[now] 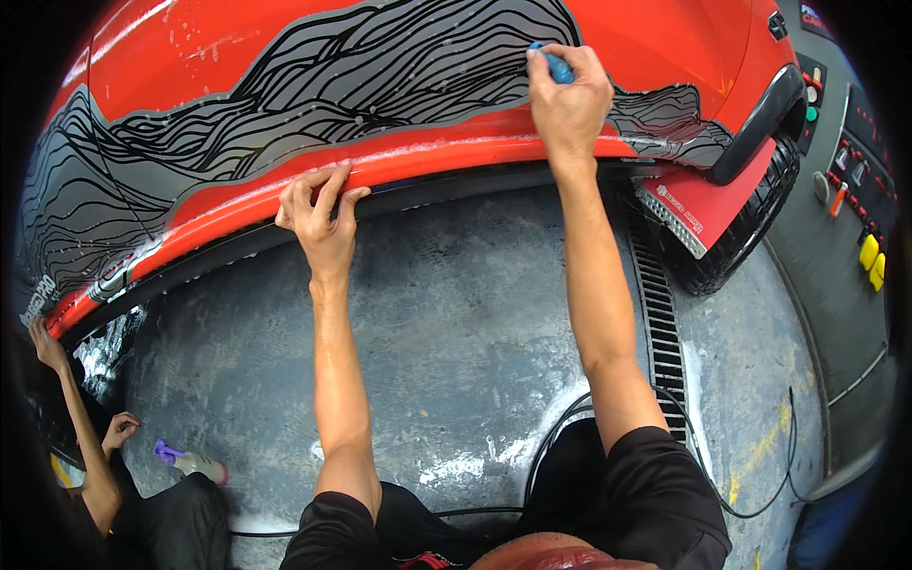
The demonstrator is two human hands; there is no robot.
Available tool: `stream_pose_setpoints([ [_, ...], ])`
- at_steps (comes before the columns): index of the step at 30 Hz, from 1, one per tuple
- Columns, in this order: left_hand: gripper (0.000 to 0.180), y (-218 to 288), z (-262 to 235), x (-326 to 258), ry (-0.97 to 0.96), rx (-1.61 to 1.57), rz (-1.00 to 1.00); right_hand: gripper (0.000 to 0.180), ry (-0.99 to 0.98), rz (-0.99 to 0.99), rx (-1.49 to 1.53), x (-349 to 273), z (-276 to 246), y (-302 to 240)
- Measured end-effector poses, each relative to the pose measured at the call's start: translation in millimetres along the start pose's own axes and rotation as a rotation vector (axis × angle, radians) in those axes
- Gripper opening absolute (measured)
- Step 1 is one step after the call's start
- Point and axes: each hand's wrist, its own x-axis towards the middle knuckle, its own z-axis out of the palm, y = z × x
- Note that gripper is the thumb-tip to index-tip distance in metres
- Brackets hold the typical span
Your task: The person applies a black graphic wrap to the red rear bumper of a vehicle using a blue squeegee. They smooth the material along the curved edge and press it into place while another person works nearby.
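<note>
A red car side (655,43) with a grey decal (380,76) of black wavy lines fills the upper part of the head view. Against the decal's right part, my right hand (573,103) holds a small blue lump (558,68), its fingers closed around it. Most of the lump hides behind the fingers, so its kind cannot be made out. Lower and to the left, my left hand (323,207) rests its bent, parted fingertips on the wet red sill (408,154). Nothing shows in that hand. Water drops dot the paint and decal.
At lower left, a co-worker's hand (47,347) touches the car's lower edge. A spray bottle (201,466) with a purple trigger stands nearby. A black hose (546,461) crosses the floor beside a drain grate (662,328). Right are a tyre (727,252), red mud flap (717,195) and tool wall.
</note>
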Motion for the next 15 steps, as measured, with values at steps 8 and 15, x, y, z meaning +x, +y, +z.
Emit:
stream_pose_setpoints([
  [8,0.048,2.2,-7.3,-7.4,-0.029,0.006,-0.023,0.023,0.021,0.170,-0.010,2.3,-4.8,11.5],
  [15,0.048,-3.3,-5.4,-4.6,-0.021,0.015,-0.007,0.022,0.023,0.331,0.078,13.1,1.1,3.0],
])
